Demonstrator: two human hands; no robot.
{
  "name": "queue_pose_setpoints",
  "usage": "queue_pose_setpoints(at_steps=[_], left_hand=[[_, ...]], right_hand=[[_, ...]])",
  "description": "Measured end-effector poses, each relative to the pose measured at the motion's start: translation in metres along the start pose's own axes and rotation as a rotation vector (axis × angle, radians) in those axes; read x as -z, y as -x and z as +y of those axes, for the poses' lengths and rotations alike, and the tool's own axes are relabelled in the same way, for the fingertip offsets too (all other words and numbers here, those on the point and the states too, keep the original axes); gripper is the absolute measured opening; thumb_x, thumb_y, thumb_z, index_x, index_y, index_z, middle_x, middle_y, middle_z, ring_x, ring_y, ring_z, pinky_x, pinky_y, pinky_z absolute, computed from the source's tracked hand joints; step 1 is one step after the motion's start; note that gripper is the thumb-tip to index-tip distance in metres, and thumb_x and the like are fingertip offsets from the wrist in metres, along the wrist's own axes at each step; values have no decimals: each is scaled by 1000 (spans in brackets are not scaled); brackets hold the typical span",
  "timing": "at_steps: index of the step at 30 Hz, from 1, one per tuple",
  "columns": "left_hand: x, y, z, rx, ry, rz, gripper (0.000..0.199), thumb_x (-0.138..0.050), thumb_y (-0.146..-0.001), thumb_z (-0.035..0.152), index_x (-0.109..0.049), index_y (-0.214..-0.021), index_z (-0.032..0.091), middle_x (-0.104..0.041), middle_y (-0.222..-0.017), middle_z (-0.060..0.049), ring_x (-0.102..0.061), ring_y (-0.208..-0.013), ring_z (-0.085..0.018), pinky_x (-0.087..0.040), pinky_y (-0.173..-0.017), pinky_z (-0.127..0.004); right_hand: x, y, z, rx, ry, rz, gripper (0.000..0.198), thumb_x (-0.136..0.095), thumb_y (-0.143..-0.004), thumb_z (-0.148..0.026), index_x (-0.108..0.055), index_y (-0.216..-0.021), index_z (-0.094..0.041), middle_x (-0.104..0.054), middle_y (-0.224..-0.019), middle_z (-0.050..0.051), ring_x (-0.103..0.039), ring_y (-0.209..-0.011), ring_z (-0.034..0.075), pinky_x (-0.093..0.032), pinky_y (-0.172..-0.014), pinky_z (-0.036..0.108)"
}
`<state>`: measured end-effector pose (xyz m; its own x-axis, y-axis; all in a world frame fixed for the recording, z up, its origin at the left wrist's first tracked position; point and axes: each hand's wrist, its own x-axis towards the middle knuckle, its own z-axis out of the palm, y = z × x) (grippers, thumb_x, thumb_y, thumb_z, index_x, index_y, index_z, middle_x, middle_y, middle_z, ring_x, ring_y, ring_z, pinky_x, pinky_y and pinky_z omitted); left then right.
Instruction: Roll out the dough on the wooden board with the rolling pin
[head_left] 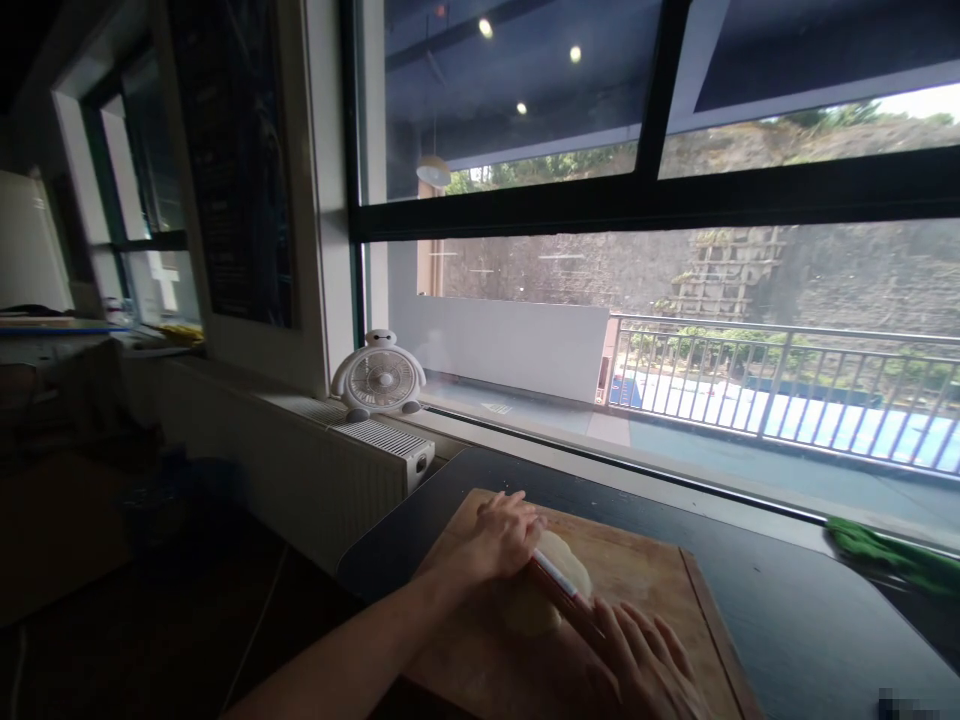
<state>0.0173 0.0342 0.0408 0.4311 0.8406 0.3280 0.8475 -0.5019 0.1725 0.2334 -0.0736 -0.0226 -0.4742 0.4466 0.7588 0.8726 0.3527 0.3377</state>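
Note:
A rolling pin (561,586) lies slantwise across a flat, pale sheet of dough (531,614) on a wooden board (645,562). My left hand (507,536) grips the pin's far end, its fingers curled over the top. At the near end, my right hand (651,662) rests over the pin with its fingers bent across it. The dough shows on both sides of the pin, and the pin and my left hand cover part of it. Both of the pin's ends are hidden under my hands.
The board lies on a dark table (795,600) beside a large window. A green cloth (892,556) is at the table's right edge. A white fan (381,378) stands on a radiator (375,470) to the left, close to the table's far corner.

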Motion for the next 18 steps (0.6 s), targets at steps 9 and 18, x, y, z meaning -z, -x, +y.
queue_pose_setpoints(at_steps=[9,18], left_hand=[[16,82,-36,-129,46,10,42,-26,-96,34,-47,-131,27,-46,-138,0,-33,-132,-18,-22,-112,-40],[-12,-68,1,86,-47,-146,39,-35,-90,39,-68,-85,19,-68,-100,-11,-55,-109,-31,-42,-91,-47]], right_hand=[[20,-7,-13,67,19,4,39,-38,-79,-17,-54,-115,-14,-67,-102,7,-62,-90,19,-47,-79,33],[-16,8,1,-16,-12,12,29,-49,-81,-29,-56,-108,-21,-70,-91,1,-65,-82,19,-50,-71,30]])
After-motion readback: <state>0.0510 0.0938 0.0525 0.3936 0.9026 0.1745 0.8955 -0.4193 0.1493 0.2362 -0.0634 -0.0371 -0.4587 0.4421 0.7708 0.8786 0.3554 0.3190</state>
